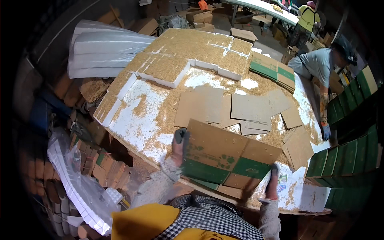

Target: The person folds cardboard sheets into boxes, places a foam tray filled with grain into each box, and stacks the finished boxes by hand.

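Observation:
A flattened cardboard carton (222,153) with a green printed band is tilted up at the near edge of the worktable. My left hand (178,147), dark at the fingertips, grips its left edge. At its lower right corner is my right hand (272,183), thumb up along the edge; the fingers behind the board are hidden. Another green-banded carton (231,191) lies partly covered beneath it. Just beyond the raised carton, loose cardboard sheets (252,106) overlap on the white, husk-strewn tabletop (141,120). Small printed cards or labels (282,183) lie beside my right hand.
White foam boxes filled with husks (177,60) cover the table's far left. A stack of flat cartons (274,70) sits at the far right. A co-worker (318,66) leans over the right edge, near rows of green boxes (345,159). Plastic-wrapped foam (105,48) stands beyond the left side.

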{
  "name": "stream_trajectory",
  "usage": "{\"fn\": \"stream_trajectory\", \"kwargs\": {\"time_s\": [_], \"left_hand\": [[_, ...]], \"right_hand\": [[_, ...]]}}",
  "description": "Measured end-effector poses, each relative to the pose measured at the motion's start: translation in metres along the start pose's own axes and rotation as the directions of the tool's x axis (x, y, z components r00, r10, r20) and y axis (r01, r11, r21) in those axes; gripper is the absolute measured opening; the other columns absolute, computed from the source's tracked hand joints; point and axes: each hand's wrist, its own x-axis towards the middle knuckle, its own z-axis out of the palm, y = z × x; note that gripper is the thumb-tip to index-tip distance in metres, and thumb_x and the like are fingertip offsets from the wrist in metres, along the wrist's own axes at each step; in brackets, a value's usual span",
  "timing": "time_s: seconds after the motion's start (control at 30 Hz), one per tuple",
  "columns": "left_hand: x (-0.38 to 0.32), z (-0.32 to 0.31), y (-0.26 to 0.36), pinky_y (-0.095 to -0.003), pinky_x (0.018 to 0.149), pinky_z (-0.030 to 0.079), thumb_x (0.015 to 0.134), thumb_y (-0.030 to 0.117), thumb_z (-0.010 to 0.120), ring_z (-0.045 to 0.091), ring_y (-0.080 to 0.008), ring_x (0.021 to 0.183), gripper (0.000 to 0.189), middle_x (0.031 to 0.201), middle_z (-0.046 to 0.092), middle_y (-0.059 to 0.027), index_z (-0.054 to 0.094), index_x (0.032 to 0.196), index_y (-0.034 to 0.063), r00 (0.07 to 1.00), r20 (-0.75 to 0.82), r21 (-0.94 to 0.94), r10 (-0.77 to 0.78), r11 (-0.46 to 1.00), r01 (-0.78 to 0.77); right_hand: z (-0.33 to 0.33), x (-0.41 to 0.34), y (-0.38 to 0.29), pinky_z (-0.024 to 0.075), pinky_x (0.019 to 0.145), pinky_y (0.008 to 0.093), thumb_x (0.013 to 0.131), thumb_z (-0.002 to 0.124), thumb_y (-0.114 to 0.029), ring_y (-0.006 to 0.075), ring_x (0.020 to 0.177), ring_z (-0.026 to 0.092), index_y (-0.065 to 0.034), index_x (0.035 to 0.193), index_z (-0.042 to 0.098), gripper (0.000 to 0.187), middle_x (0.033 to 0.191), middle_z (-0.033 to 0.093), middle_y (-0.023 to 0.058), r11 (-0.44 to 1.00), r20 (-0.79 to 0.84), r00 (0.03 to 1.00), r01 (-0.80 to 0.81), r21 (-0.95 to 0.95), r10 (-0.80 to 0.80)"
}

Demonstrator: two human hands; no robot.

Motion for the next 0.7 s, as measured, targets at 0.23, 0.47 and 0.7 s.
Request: {"fn": "stream_trajectory", "kwargs": {"time_s": [0.23, 0.47, 0.7], "left_hand": [[-0.002, 0.064, 0.052, -0.0249, 0.069, 0.05, 0.087, 0.011, 0.056, 0.058, -0.012, 0.078, 0.015, 0.083, 0.061, -0.0044, 0.06, 0.098, 0.0006, 0.899, 0.213, 0.269, 0.382, 0.862, -0.43], [-0.011, 0.025, 0.073, -0.0324, 0.081, 0.049, 0.09, 0.019, 0.048, 0.06, -0.0185, 0.087, 0.026, 0.094, 0.063, -0.0086, 0.061, 0.099, -0.002, 0.859, 0.189, 0.316, 0.476, 0.799, -0.513], [-0.134, 0.086, 0.047, -0.0488, 0.108, 0.02, 0.068, 0.041, 0.071, 0.021, -0.0393, 0.133, 0.072, 0.142, 0.023, -0.0235, 0.045, 0.13, 0.0138, 0.281, 0.755, 0.477, -0.592, 0.204, -0.855]], "right_hand": [[0.046, 0.018, -0.135, 0.0385, 0.065, 0.0269, 0.088, 0.057, -0.023, 0.0115, 0.072, 0.046, -0.0033, 0.092, 0.052, 0.021, 0.077, 0.049, 0.0006, 0.905, -0.234, 0.874, 0.404, -0.137, -0.426], [0.09, -0.074, -0.115, 0.0356, 0.097, 0.0343, 0.077, 0.061, -0.011, 0.0223, 0.111, 0.046, 0.0002, 0.123, 0.041, 0.051, 0.117, 0.049, 0.0127, 0.914, 0.151, 0.902, 0.397, 0.081, -0.405], [0.113, -0.052, -0.159, 0.0286, 0.099, 0.0485, 0.065, 0.071, -0.024, 0.0411, 0.116, 0.034, -0.0086, 0.129, 0.041, 0.072, 0.12, 0.043, 0.0176, 0.085, 0.504, 0.637, 0.665, -0.742, -0.584]]}}
